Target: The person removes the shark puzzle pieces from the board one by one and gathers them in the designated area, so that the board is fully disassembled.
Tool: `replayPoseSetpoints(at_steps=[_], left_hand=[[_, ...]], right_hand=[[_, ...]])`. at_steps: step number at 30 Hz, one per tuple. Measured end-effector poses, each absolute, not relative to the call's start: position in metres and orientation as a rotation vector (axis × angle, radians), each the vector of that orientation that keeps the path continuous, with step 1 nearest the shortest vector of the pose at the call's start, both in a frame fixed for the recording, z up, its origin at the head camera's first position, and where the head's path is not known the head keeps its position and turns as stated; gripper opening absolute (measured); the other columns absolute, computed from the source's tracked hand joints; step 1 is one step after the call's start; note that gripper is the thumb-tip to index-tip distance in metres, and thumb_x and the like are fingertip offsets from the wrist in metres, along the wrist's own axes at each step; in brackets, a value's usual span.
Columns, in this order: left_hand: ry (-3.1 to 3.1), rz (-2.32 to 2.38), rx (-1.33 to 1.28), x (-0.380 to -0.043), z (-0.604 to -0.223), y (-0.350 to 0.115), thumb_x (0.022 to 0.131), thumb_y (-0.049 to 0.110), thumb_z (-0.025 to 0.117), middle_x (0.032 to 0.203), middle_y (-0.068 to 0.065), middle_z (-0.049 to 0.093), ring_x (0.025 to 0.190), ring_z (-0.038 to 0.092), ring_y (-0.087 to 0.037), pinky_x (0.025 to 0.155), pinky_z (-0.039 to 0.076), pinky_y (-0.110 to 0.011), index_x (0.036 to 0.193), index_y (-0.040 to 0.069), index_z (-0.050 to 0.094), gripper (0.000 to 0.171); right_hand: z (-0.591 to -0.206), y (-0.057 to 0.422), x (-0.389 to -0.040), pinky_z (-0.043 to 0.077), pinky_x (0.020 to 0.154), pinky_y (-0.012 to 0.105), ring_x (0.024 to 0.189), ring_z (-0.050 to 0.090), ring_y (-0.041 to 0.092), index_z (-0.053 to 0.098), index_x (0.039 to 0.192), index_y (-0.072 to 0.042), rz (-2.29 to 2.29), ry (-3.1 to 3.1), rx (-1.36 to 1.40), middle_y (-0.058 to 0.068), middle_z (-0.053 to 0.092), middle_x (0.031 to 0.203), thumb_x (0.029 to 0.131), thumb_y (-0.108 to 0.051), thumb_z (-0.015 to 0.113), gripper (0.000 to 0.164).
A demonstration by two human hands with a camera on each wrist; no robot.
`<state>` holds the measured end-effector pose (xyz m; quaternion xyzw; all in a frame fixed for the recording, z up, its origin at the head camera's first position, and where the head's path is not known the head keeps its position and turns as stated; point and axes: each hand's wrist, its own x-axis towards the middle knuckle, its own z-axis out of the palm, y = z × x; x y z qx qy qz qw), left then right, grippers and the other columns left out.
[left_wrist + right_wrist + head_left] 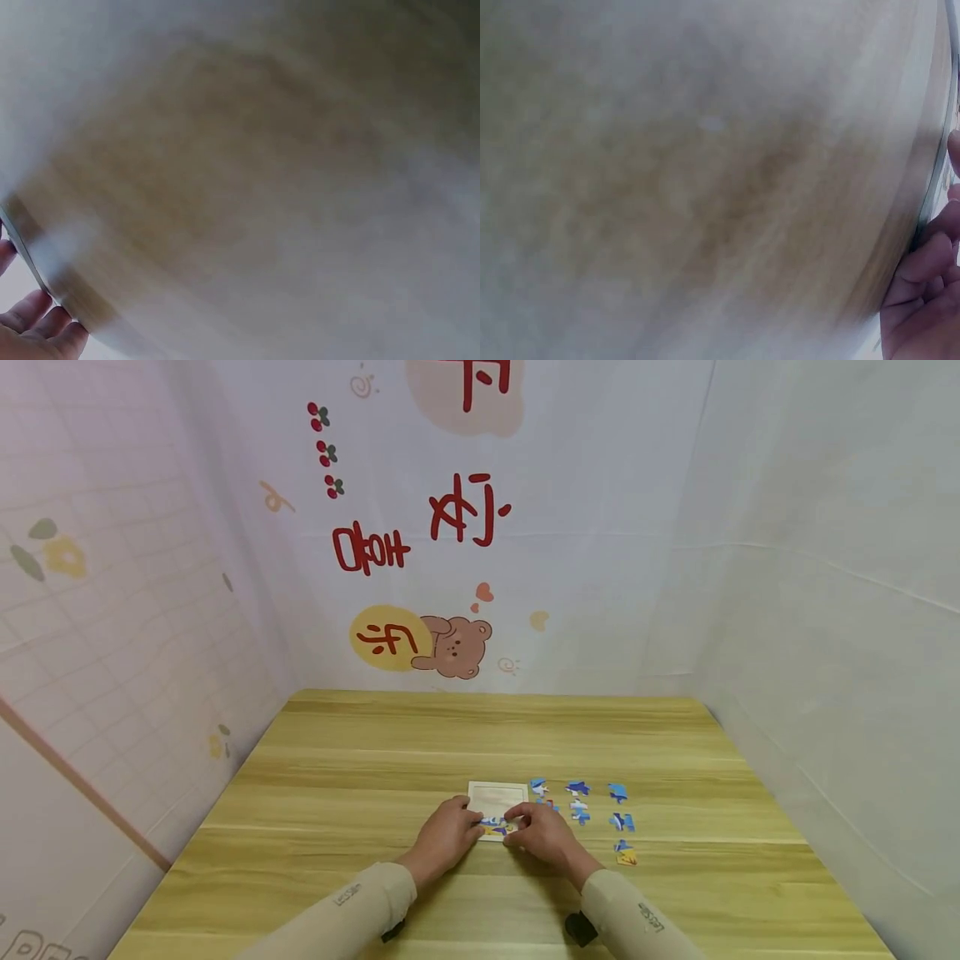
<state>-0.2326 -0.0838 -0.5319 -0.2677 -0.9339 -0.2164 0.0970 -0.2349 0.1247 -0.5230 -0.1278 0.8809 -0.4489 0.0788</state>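
Note:
A small white puzzle tray [498, 788] lies on the table, with coloured pieces along its near edge. My left hand [444, 837] rests at the tray's left side, with fingertips touching the rim and the lower left pieces. At the near right corner, my right hand [546, 835] has thumb and index finger on either side of a puzzle piece [510, 827], which they partly cover. Both wrist views catch only a few fingers, the left hand's fingers [52, 322] and the right hand's fingers [928, 259], at the frame edges; neither shows the puzzle.
Right of the tray lie several loose pieces, among them a blue one [617, 792], a dark blue one [577, 787] and a yellow-and-blue one [625, 853]. One piece [547, 805] is partly behind the right hand. Printed cloth walls [600, 568] enclose the wooden table [360, 752].

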Motion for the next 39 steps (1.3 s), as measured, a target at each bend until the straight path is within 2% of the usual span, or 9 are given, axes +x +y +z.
replayPoseSetpoints(at_steps=[9, 28, 39], left_hand=[[-2.734, -0.669, -0.826, -0.2337, -0.5329, -0.0847, 0.089, 0.012, 0.072, 0.115, -0.024, 0.064, 0.105, 0.063, -0.036, 0.092, 0.05, -0.046, 0.105, 0.001, 0.077, 0.02], [-2.744, -0.648, -0.812, -0.2349, -0.535, -0.0841, 0.089, 0.014, 0.073, 0.115, -0.023, 0.063, 0.105, 0.063, -0.035, 0.092, 0.05, -0.046, 0.104, 0.002, 0.077, 0.019], [-2.754, -0.639, -0.808, -0.2346, -0.5342, -0.0842, 0.089, 0.014, 0.073, 0.115, -0.023, 0.064, 0.104, 0.063, -0.035, 0.092, 0.05, -0.046, 0.105, 0.002, 0.077, 0.02]], right_hand=[[-0.523, 0.1217, -0.2337, 0.048, 0.07, 0.03, 0.078, 0.056, 0.012, 0.069, 0.102, -0.004, -1.369, 2.698, -0.415, 0.003, 0.064, 0.088, 0.076, -0.007, 0.082, 0.029], [-0.5257, 0.1196, -0.2364, 0.046, 0.067, 0.029, 0.075, 0.055, 0.011, 0.069, 0.101, -0.006, -1.292, 2.762, -0.481, -0.001, 0.063, 0.083, 0.076, -0.006, 0.081, 0.028], [-0.5261, 0.12, -0.2359, 0.047, 0.061, 0.026, 0.068, 0.056, 0.01, 0.07, 0.102, -0.004, -1.361, 2.712, -0.45, -0.002, 0.062, 0.081, 0.076, -0.006, 0.081, 0.028]])
